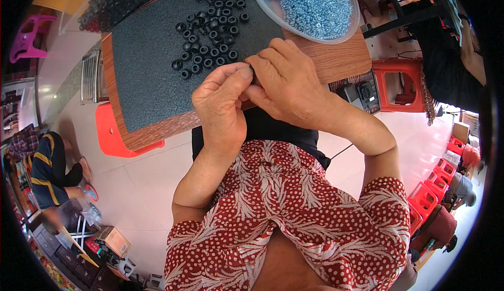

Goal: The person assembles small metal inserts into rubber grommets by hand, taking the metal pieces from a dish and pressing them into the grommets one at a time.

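Our left hand (223,95) reaches up from 7 o'clock, its thumb and finger pinched together; our right hand (287,81) slants in from 4 o'clock, knuckles up, fingers curled narrow. They meet over the table (336,62), fingertips closed on 1 small black piece (252,73), mostly hidden. We see loose black rings (214,23) at 11 o'clock on the mat (144,70) and a bowl (268,7) of blue pieces (315,2) at 1 o'clock.
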A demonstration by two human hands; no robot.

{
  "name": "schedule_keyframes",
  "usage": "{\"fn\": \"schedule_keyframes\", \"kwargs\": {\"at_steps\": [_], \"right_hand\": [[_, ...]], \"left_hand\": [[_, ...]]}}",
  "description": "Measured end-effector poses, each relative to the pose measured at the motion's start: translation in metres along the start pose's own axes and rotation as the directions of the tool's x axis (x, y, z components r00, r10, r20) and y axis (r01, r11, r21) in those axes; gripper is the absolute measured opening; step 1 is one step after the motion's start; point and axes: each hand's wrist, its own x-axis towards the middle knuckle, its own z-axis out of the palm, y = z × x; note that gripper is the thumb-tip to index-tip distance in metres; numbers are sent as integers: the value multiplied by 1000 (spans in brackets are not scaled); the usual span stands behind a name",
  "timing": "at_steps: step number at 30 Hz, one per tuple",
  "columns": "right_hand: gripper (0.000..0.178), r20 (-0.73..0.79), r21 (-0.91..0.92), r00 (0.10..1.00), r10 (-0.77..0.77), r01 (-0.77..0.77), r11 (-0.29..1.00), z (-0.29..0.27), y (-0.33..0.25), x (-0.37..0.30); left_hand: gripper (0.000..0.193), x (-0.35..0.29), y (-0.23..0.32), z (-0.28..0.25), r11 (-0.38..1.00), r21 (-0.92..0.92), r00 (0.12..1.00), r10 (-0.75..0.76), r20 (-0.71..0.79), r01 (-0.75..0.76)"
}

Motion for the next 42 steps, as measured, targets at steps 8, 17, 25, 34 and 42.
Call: {"fn": "schedule_keyframes", "kwargs": {"at_steps": [8,17,25,34,42], "right_hand": [[23,-40,-44,993,-107,105,993,5,5,-5],[23,-3,-2,991,-136,136,991,-1,7,-8],[20,-23,-2,978,-208,208,978,2,10,-12],[20,-2,0,982,-189,189,982,2,10,-9],[23,-51,-30,975,-217,215,976,5,8,-8]], "left_hand": [[13,-3,5,-1,998,-18,998,-59,5,59],[27,-11,6,-6,986,165,985,-67,161,40],[25,-11,-6,-8,981,196,991,-40,125,14],[22,-7,4,-12,966,258,987,-26,156,-16],[15,1,-1,-19,922,368,980,44,197,-115]]}}
